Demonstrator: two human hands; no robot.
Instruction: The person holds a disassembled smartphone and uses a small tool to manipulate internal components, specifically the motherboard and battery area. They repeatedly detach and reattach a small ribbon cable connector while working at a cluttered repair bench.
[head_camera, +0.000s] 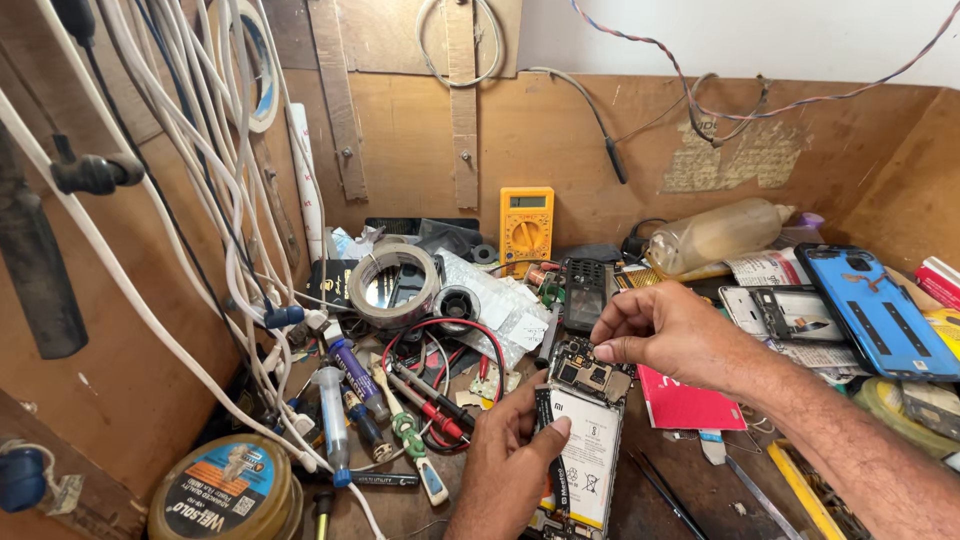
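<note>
Left hand (505, 465) grips the opened black smartphone with its white battery and bare circuit board (585, 440) by the lower left edge, thumb pressed on the battery. That phone's long axis runs away from the person. Right hand (665, 330) comes from the phone's right, fingertips pinched at its top edge, just above the camera board

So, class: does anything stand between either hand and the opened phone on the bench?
Nothing visible does. The left hand already grips the opened phone at its side, and the right hand pinches its top edge.
</note>
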